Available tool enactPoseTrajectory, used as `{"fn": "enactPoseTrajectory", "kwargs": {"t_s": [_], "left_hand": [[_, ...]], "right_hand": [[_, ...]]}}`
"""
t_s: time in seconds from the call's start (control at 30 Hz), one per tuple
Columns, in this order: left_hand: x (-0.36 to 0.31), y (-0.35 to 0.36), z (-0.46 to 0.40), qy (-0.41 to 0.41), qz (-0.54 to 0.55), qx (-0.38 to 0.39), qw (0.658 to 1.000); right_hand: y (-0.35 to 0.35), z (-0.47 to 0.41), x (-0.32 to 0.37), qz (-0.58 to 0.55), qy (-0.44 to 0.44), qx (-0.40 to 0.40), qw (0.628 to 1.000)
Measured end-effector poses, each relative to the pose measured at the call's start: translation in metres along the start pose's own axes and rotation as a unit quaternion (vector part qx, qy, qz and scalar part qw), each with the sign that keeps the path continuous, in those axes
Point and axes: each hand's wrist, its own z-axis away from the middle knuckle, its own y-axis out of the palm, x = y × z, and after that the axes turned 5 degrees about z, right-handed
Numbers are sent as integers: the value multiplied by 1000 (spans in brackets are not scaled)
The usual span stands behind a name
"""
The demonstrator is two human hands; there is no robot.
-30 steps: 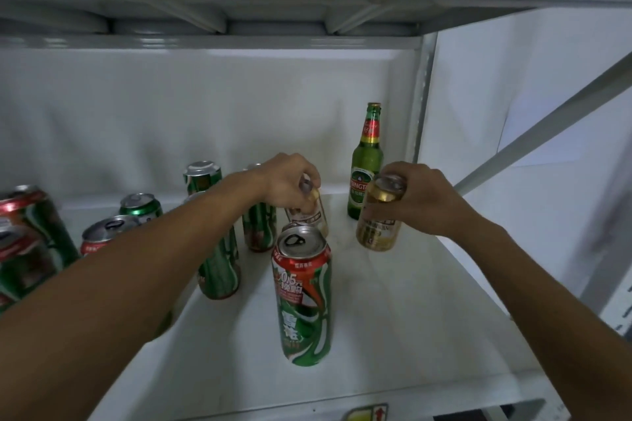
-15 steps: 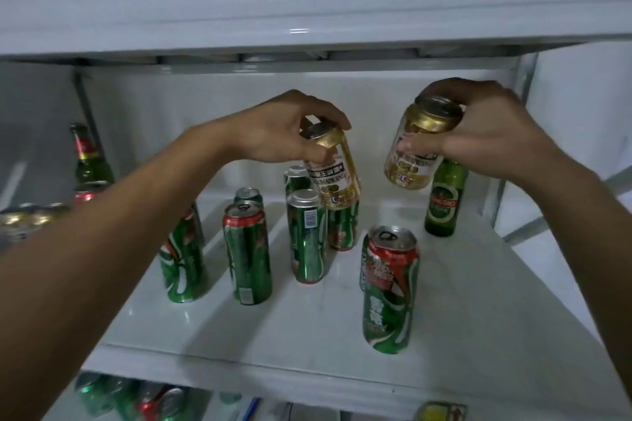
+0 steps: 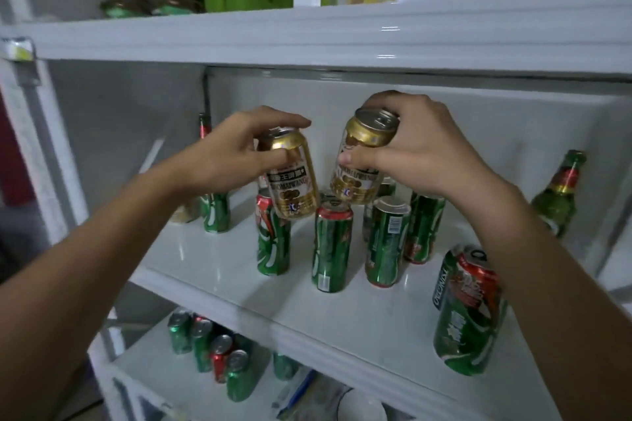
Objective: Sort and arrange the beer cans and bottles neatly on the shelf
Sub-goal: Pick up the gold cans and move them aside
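Mid-carry: left hand (image 3: 232,154) fingers clamped round one gold can (image 3: 290,178), right hand (image 3: 413,147) fingers clamped round the other gold can (image 3: 362,157), both aloft above green cans (image 3: 331,246) below the fingertips. Next, probably: finding bare shelf (image 3: 219,260), lowering upright.

Two held cans (image 3: 294,178) (image 3: 364,161) hang side by side at frame centre, above standing cans (image 3: 331,246) on the middle shelf (image 3: 342,314). A bottle (image 3: 559,195) stands far right; more cans (image 3: 219,357) fill the lower-left shelf.
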Motion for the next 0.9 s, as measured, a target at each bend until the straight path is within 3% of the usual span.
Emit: {"fn": "enactPoseTrajectory", "kwargs": {"t_s": [0.57, 0.9], "left_hand": [[89, -175, 169, -136, -135, -60, 980], [173, -214, 196, -158, -112, -79, 978]], "right_hand": [[175, -49, 187, -77, -74, 98, 989], [274, -89, 224, -88, -70, 138, 984]]}}
